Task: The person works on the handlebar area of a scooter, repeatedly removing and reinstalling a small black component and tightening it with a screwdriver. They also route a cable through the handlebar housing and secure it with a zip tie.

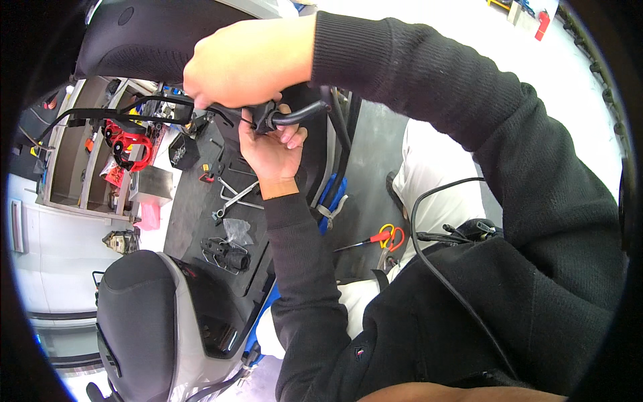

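2 hands (258,94) seemingly clenched on black lever (298,114)

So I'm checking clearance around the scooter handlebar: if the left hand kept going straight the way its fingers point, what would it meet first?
The left hand points up at the black brake lever, which its fingers already touch; just beyond is the right hand.

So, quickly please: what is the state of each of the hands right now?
Left hand: closed around the black handlebar control, gripping it from below.
Right hand: closed over the black handlebar, beside the same control.
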Action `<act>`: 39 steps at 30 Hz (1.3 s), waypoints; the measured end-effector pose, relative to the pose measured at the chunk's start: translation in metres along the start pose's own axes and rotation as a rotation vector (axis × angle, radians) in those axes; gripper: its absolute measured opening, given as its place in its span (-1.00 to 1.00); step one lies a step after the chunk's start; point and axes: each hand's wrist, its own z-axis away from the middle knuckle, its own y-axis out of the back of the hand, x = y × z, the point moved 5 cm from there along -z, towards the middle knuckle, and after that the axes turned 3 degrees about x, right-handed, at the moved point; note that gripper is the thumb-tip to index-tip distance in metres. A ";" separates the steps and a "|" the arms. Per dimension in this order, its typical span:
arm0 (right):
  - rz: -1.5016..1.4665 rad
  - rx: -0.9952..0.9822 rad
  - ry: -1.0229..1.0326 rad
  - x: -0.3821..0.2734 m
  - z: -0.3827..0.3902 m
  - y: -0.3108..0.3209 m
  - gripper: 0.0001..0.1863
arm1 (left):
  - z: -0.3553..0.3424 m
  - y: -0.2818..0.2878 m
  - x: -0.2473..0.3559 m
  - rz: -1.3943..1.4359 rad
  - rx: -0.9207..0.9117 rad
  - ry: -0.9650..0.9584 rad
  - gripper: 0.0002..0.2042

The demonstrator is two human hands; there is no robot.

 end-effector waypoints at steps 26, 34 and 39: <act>-0.135 0.173 -0.034 -0.021 0.004 0.002 -0.76 | -0.002 0.010 0.002 0.115 0.167 -0.068 -0.36; -0.994 0.216 -0.464 0.009 0.015 -0.032 -0.71 | 0.003 -0.012 -0.009 0.125 0.096 -0.104 -0.50; -1.401 0.587 -0.568 0.006 0.011 -0.054 -0.71 | 0.002 0.014 -0.007 0.140 0.244 -0.100 -0.58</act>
